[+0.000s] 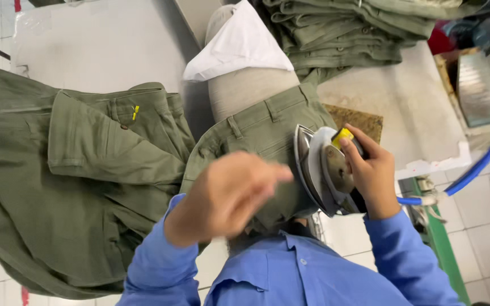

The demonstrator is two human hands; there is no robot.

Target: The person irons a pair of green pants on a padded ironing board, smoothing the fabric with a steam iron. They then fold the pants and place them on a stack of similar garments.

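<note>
Head view, looking straight down: the right hand (372, 175) is wrapped tight around the handle of a steam iron (324, 170), thumb up by its yellow button, and the iron is tipped on edge so its shiny soleplate faces left against the olive trousers (262, 136) pulled over a padded pressing form (245, 85). The left hand (225, 195) hovers above the waistband end of those trousers, fingers loosely spread and holding nothing; it is blurred, so I cannot tell whether it touches the cloth.

What worries me is how near that empty hand is to the soleplate. It sits just beside the hot face, and a careless sweep to smooth the fabric could brush the metal or catch steam. The iron is held on its edge rather than flat, so a slipping grip might let it roll off the form. The blue hose (477, 167) trails from the iron off to the right, and a snag on it could jerk the iron sideways. Leaving the plate against one spot too long could scorch or shine the cloth.

A second pair of olive trousers (80, 170) hangs off the surface (103, 51) at left, and a folded stack (347, 28) lies beyond the form, near a white cloth (239, 45).
</note>
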